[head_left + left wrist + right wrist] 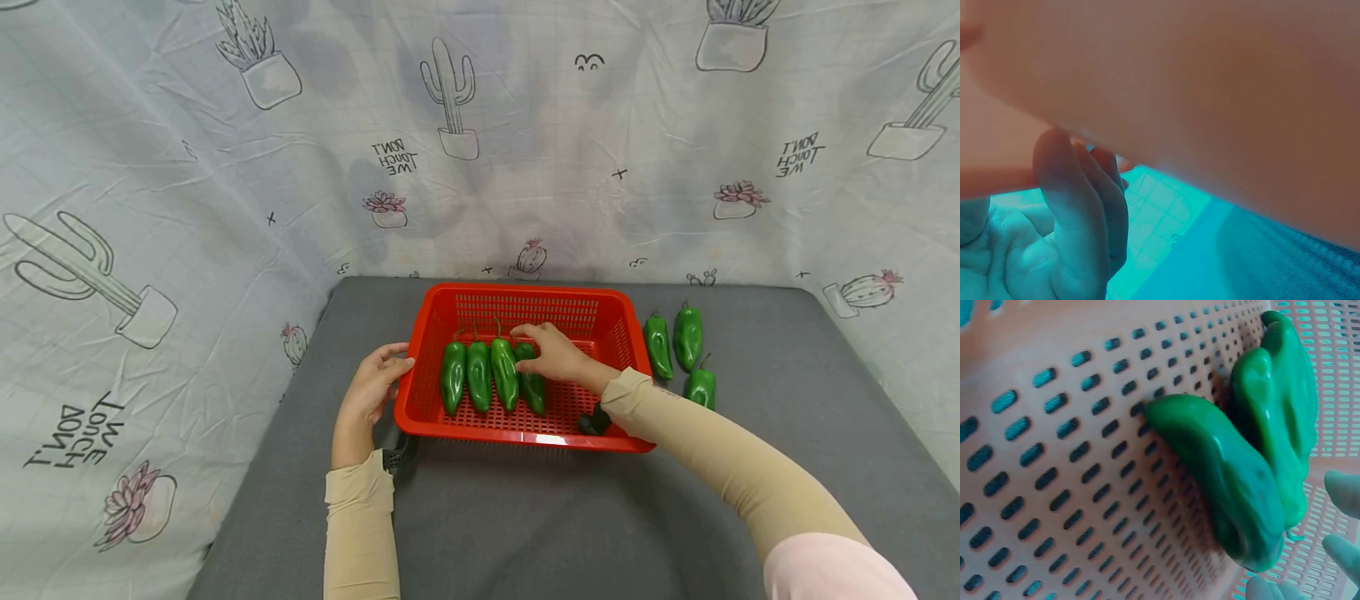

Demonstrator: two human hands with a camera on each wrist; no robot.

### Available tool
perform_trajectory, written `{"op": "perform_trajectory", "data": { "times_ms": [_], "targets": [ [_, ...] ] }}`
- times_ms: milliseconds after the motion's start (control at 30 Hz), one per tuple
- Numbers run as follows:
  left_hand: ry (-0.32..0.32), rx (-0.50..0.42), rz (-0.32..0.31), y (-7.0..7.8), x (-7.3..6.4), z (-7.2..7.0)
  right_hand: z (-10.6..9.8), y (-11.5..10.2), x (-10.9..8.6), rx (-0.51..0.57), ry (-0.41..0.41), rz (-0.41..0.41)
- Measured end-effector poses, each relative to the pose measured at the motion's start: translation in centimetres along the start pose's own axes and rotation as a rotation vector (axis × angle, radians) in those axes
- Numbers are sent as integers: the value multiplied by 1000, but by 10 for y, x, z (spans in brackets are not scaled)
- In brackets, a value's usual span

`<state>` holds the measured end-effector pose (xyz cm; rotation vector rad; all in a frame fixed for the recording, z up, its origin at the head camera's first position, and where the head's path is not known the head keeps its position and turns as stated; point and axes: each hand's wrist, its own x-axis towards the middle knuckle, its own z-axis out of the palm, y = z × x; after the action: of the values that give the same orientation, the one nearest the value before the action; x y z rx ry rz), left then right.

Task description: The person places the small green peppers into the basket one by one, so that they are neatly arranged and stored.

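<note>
A red plastic basket (pixel 525 438) with slotted walls stands on the grey table. Several long green peppers lie side by side in its left half, among them a lighter green pepper (pixel 504 373) and a darker pepper (pixel 532 385) at the row's right end. My left hand (pixel 372 385) grips the basket's left rim; in the left wrist view its fingers (pixel 1082 212) bend up against the basket wall. Inside the basket, my right hand (pixel 555 354) hovers over the right end of the row, fingers spread. The right wrist view shows fingertips (pixel 1342 495) apart from a glossy pepper (pixel 1222 481).
Three more green peppers lie on the table right of the basket: a narrow one (pixel 657 346), a broad one (pixel 687 336) and a nearer one (pixel 701 387), partly behind my right sleeve. A white cactus-print cloth (pixel 525 108) hangs behind the grey table (pixel 510 525).
</note>
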<state>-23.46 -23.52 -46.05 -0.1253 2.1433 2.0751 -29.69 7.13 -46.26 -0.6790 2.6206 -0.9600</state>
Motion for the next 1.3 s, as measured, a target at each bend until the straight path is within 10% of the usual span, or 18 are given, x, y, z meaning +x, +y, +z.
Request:
{"op": "perform_trajectory", "data": {
  "times_ms": [867, 1300],
  "targets": [
    [14, 18, -8, 0, 0, 2, -63, -1, -20, 148, 127, -41],
    [16, 25, -16, 0, 2, 1, -113, 25, -69, 166, 248, -22]
  ]
}}
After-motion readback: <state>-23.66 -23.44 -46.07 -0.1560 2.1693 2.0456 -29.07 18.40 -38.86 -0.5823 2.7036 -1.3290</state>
